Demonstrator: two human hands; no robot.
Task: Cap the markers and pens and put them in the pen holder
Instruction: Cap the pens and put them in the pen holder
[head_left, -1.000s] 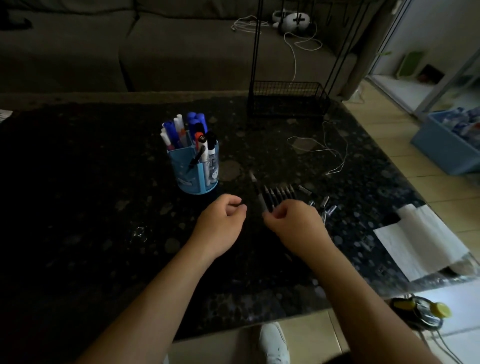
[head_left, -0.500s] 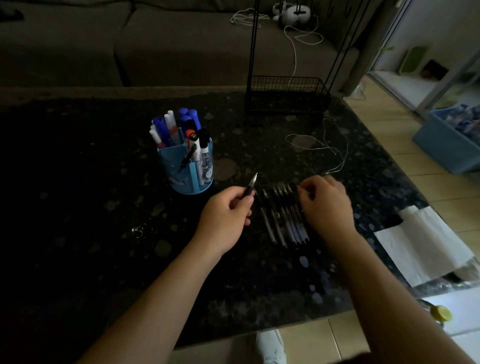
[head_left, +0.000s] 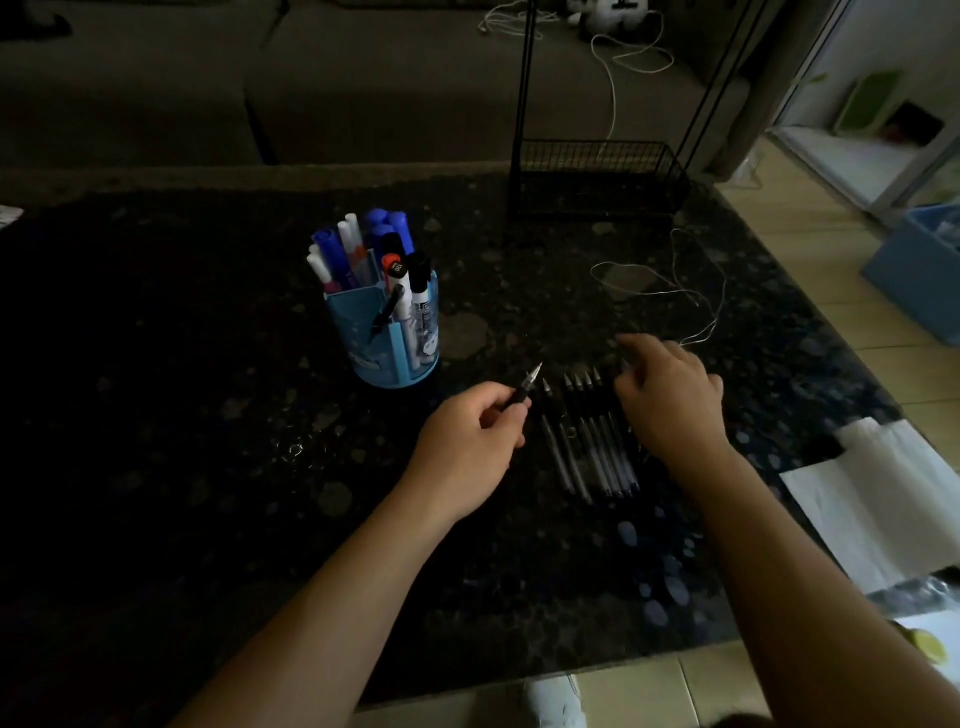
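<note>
Left hand (head_left: 470, 447) is curled around an uncapped pen (head_left: 527, 388), tip up toward the holder (head_left: 395, 348). Right hand (head_left: 670, 400) hovers, fingers loosely spread, over the far end of a row of pens (head_left: 587, 447) on the table (head_left: 208, 415); whether it grips anything, I cannot tell.

The right hand (head_left: 670, 400) covered the row of pens' (head_left: 592, 441) right end; caps there went unseen; the left hand (head_left: 467, 447) hid its pen's (head_left: 529, 385) barrel.
</note>
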